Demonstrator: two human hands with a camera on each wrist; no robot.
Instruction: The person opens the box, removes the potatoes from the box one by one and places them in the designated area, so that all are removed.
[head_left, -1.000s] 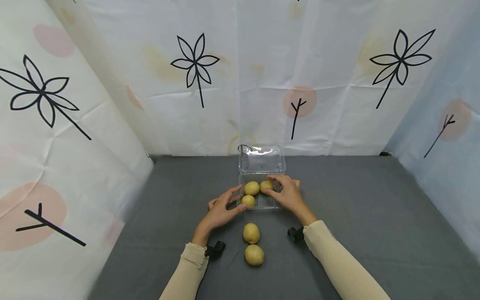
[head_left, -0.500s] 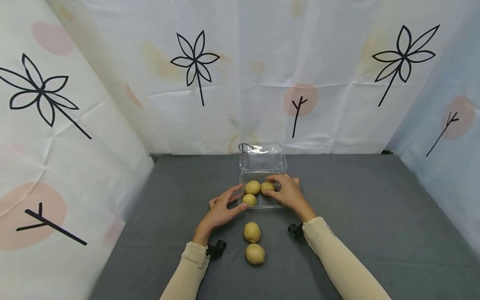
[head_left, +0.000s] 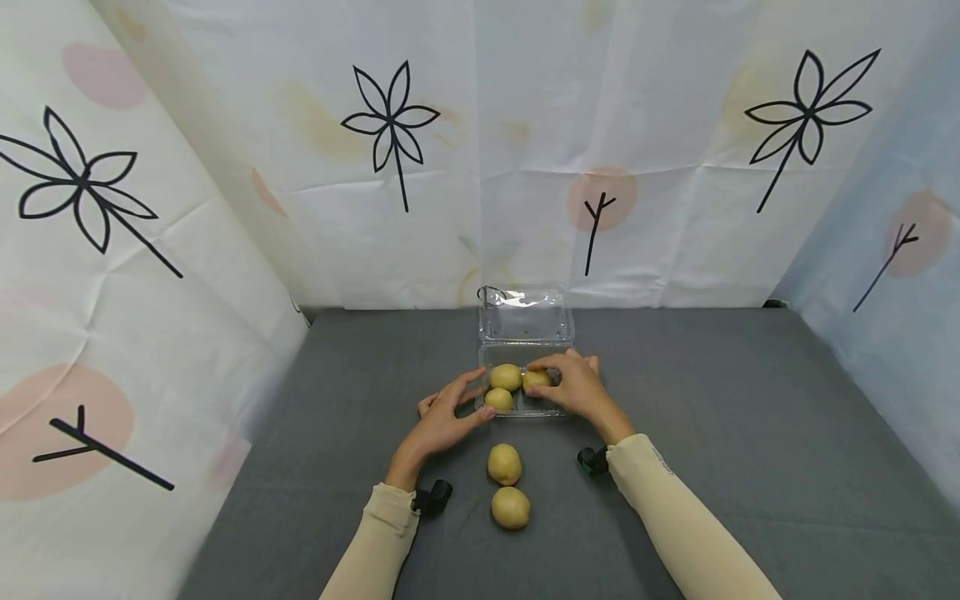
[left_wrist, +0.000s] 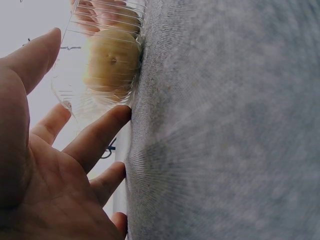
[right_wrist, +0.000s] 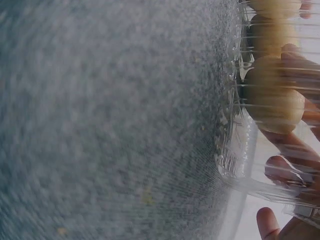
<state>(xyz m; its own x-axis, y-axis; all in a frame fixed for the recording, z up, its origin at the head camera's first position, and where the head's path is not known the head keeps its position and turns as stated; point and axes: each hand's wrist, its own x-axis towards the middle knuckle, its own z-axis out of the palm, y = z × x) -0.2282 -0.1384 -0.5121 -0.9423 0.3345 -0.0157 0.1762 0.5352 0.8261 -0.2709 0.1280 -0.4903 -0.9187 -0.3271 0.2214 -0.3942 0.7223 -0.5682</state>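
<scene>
A hinged clear plastic container [head_left: 542, 407] stands with its lid [head_left: 525, 318] raised at the back. In its base lie a potato [head_left: 505, 377] at back left and another potato [head_left: 498, 400] at front left. My right hand [head_left: 581, 387] pinches a third potato [head_left: 536, 382] between thumb and fingers, inside the base on the right; the right wrist view shows this through the plastic wall. At the container's left side, my left hand [head_left: 442, 422] spreads its fairly straight fingers, index fingertip [left_wrist: 122, 112] by the wall and thumb near the front left corner.
Two more potatoes lie one behind the other on the grey tabletop: the farther potato [head_left: 504, 464] and the nearer potato [head_left: 510, 508], between the forearms. A patterned white curtain [head_left: 525, 208] closes off the back and sides.
My right hand's fingers and the pinched potato have shifted slightly toward me within the container. The back left potato has edged the same way. The left hand stays in place.
</scene>
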